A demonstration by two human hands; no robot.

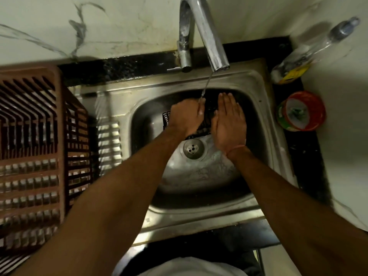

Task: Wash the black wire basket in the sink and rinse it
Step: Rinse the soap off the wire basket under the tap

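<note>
Head view, the only one supplied: the black wire basket [203,123] sits low in the steel sink [264,92], at the far side of the bowl above the drain [193,149], and is largely hidden beneath both hands. The left hand [186,115] lies over the basket's left part with fingers curled down onto the wire, gripping it; this appears to steady the basket beneath the tap [201,32]. A thin water stream [206,84] runs from the spout and lands at that hand's fingertips, suggesting the basket is kept there so water reaches the mesh. The right hand [229,120] is flat, fingers straight and together, laid edge-on against the basket's right side; it holds nothing, and in my judgement it is rubbing or bracing the wire. No sponge or brush is visible. Count: one basket, one sink, one tap, one drain, two hands. On the counter to the left stands one brown slatted dish rack [29,140]. To the right stand one clear bottle [310,50] with a yellow label and one round red-rimmed tub [301,110], both well apart from the basket and presumably within reach for washing.
</note>
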